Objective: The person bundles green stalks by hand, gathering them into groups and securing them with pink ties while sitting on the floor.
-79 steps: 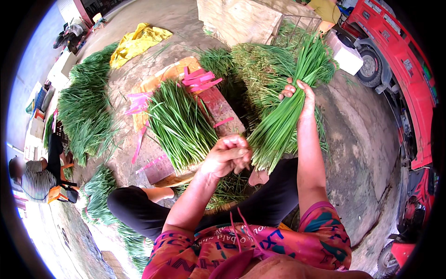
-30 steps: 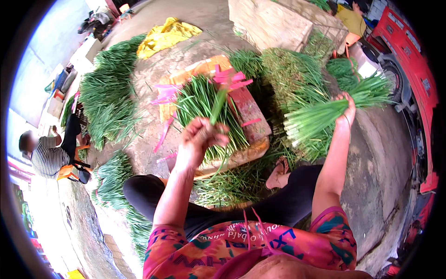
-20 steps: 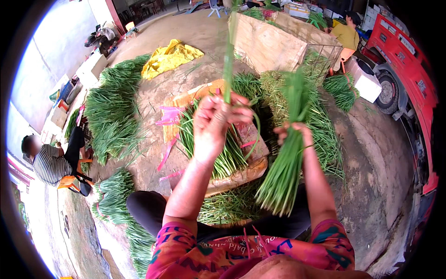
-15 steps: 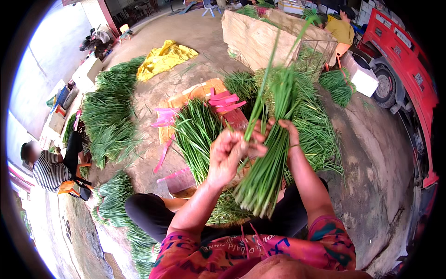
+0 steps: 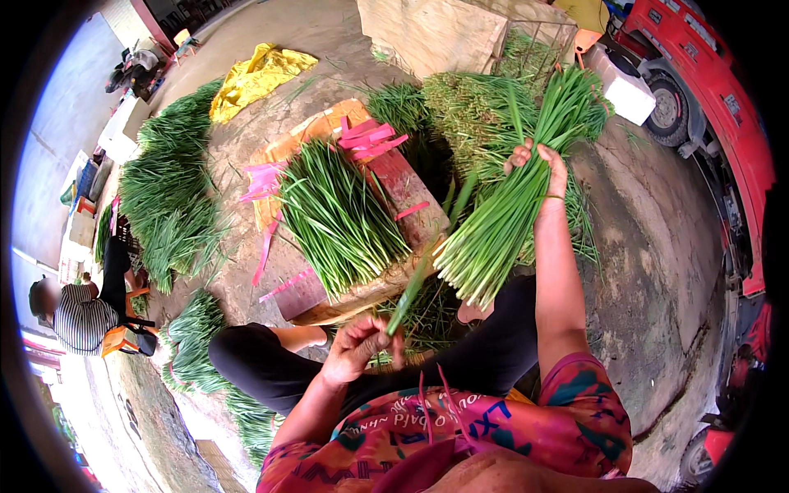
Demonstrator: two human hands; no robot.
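My right hand (image 5: 546,170) is closed around a thick bunch of green chives (image 5: 501,222), held up at the right with the pale cut ends pointing down toward me. Low and near my lap, my left hand (image 5: 359,348) pinches a few loose chive leaves (image 5: 408,297), blurred by motion and apart from the bunch. Between my knees and the yellow sack, a pile of chives (image 5: 337,220) lies across a low wooden stand (image 5: 411,189). Pink strips (image 5: 371,141) hang over the stand's far side.
Loose chives (image 5: 472,107) are heaped beyond my right hand. More chives (image 5: 174,189) lie in a long row at the left, near a yellow sack (image 5: 256,78). A person in a striped shirt (image 5: 80,319) sits far left. A red truck (image 5: 707,107) stands at the right.
My left hand has come down and away from the bunch, with a few leaves in it. My right hand has carried the bunch up and to the right. The whole view has shifted.
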